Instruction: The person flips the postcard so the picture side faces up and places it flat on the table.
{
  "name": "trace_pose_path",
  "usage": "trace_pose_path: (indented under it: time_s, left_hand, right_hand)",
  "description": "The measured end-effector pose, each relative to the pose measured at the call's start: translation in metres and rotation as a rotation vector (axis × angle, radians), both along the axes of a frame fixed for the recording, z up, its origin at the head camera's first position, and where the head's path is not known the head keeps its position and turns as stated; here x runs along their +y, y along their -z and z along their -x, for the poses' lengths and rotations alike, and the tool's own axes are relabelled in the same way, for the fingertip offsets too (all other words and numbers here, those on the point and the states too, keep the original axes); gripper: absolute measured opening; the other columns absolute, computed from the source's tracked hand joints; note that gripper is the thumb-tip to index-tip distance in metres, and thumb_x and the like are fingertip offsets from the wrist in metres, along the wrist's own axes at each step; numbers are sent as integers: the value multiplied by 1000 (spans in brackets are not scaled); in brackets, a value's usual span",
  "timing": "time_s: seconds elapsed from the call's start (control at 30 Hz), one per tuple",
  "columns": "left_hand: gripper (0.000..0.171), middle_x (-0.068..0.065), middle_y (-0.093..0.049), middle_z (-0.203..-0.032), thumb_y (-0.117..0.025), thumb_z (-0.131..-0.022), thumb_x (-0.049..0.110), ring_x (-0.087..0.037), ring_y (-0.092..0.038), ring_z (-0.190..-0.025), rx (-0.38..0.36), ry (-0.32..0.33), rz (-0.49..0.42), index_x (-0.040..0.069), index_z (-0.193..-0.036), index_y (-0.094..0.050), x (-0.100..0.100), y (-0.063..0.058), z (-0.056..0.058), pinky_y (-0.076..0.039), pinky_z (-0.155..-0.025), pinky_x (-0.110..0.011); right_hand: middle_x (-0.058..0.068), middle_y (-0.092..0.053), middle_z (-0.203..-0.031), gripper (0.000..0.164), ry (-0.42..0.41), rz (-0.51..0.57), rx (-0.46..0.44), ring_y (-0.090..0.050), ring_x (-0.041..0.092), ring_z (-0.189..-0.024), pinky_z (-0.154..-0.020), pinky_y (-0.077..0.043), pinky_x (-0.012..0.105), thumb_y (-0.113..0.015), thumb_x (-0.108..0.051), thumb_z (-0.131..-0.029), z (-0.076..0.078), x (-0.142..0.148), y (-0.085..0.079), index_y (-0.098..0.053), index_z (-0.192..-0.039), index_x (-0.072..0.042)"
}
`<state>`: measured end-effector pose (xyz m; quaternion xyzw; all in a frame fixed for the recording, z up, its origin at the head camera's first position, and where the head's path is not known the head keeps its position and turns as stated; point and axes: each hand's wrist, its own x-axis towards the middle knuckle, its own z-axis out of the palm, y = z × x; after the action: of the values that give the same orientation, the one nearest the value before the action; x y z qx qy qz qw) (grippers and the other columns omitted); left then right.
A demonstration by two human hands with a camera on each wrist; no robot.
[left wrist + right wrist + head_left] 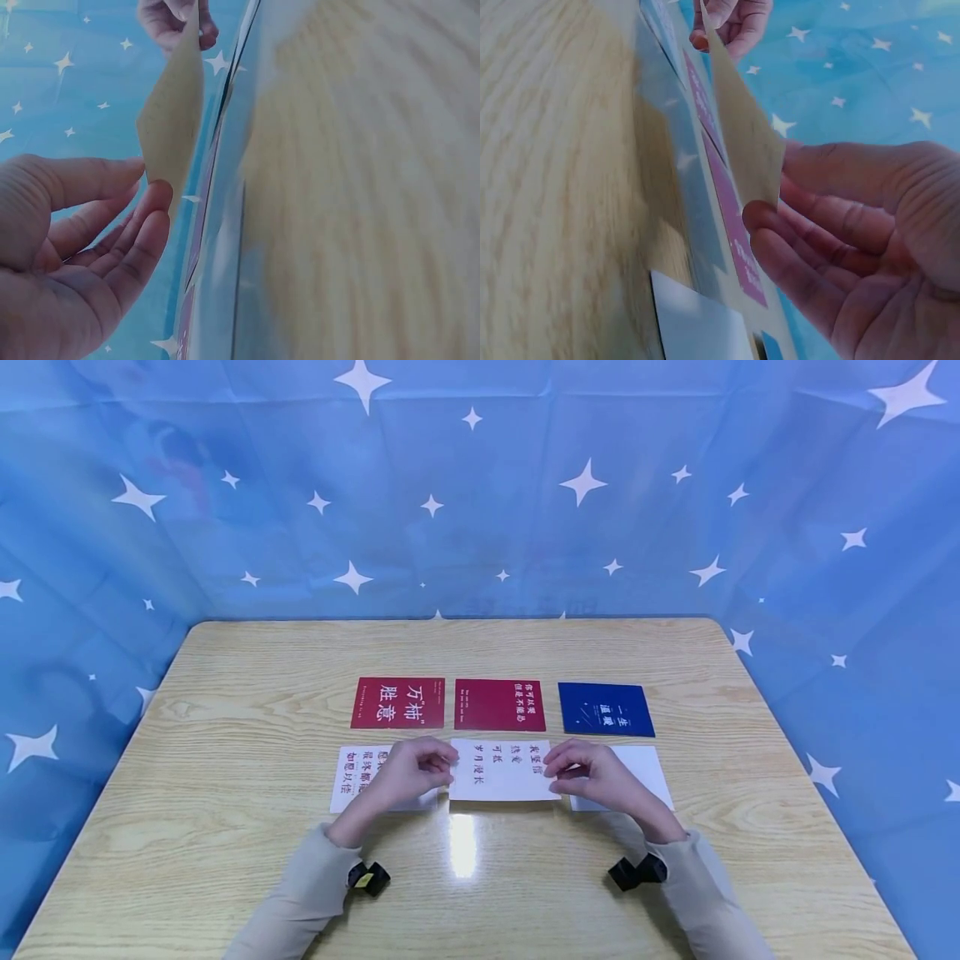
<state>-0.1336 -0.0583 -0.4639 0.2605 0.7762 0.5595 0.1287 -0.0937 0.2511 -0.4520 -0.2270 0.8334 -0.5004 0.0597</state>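
A white card (pixel 501 781) with dark Chinese characters is held up off the table between both hands. My left hand (pixel 411 770) pinches its left edge between thumb and fingertips. On the opposite edge, my right hand (pixel 600 773) pinches it the same way. Both wrist views show the card's plain underside (pixel 174 124) tilted above the tabletop. Partly under the left hand lies a white lettered card (pixel 349 781). Another white card (pixel 645 768), blank where visible, lies below the right hand, which hides part of it.
Behind these is a row of cards: a red one (pixel 397 702) at left, a second red one (pixel 499 705) in the middle and a dark blue one (pixel 606 709) at right. The wooden table (pixel 225 710) ends at a blue star-patterned curtain (pixel 480 510).
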Motion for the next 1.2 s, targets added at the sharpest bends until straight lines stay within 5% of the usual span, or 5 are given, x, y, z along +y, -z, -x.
trace_pose_path:
  time_s: [0.53, 1.2]
  left_hand:
    - [37, -19, -62, -98, -70, -69, -13, -18, -62, -74, 43, -21, 102, -11, -105, -62, 13, 3, -4, -52, -67, -19]
    - [35, -16, -61, -98, -72, -67, -11, -10, -56, -67, 67, 9, 259, -11, -101, -63, 19, 0, -2, -50, -64, -19]
  right_hand:
    - [21, -59, -111, 30, 69, -167, -26, -58, 22, -79, -71, -53, 29, -78, 3, -70, 0, -2, 4, -67, -98, 4]
    - [20, -56, -114, 31, 44, -213, -113, -54, 9, -67, -60, -49, 21, -77, 3, -70, 1, -7, 8, -67, -99, 6]
